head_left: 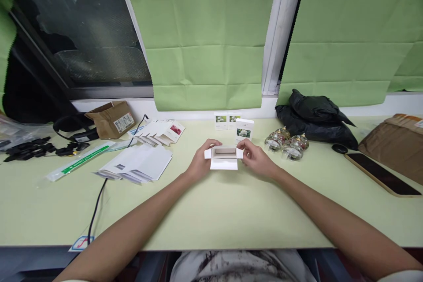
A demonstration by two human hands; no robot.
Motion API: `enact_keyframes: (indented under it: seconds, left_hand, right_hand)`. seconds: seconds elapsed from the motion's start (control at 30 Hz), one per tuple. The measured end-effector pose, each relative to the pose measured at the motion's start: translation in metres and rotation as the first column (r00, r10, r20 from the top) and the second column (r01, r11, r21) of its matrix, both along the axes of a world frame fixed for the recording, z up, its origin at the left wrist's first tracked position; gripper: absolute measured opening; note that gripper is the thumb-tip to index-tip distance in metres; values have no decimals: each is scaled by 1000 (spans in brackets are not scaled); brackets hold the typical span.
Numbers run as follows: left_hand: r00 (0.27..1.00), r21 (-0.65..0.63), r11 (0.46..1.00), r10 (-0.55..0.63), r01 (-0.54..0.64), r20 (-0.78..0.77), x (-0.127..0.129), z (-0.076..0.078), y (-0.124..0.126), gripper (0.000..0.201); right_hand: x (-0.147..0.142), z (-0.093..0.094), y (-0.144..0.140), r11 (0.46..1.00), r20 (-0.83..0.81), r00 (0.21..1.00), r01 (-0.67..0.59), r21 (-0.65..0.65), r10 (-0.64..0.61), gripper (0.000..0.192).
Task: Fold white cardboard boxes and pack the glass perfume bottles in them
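A small white carton (224, 164) is held over the table in front of me, its open end and spread flaps facing me. My left hand (200, 161) grips its left side, and the fingers are partly hidden behind the box. On the other side, the fingers of my right hand (257, 158) are closed at the right flap. Just behind stands an upright white box (245, 128) with a flower picture. Two more flower-picture boxes, a left one (220, 121) and a right one (234, 120), stand side by side farther back.
Flattened white cartons (139, 163) and a second fanned pile (161, 131) lie left. Beyond are an open brown box (114, 119) and a black cable (97, 205). To the right are round glass bottles (292, 150), black plastic bags (317, 119), a phone (380, 174) and a brown package (393, 145).
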State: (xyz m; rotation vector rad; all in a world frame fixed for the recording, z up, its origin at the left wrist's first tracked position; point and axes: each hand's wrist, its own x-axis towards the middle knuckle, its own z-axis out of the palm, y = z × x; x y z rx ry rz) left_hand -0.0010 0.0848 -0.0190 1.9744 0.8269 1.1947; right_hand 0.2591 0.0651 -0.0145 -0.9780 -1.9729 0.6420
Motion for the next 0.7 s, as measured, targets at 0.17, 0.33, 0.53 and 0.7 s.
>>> enact_keyframes:
  seconds: [0.17, 0.33, 0.53, 0.7]
  left_hand:
    - [1000, 11, 1000, 23, -23, -17, -1, -1, 1, 36]
    - [999, 38, 999, 37, -36, -15, 1, 0, -2, 31]
    - [994, 82, 996, 34, -26, -99, 0, -1, -2, 34]
    - [976, 164, 984, 96, -63, -198, -2, -4, 1, 40]
  right_hand:
    - [-5, -9, 5, 961, -239, 970, -111, -252, 49, 25]
    - [-5, -14, 8, 937, -263, 963, -138, -321, 51, 40]
    - [-4, -18, 10, 967, -193, 981, -83, -239, 36, 42]
    - [1, -17, 8, 996, 36, 999, 20, -86, -17, 39]
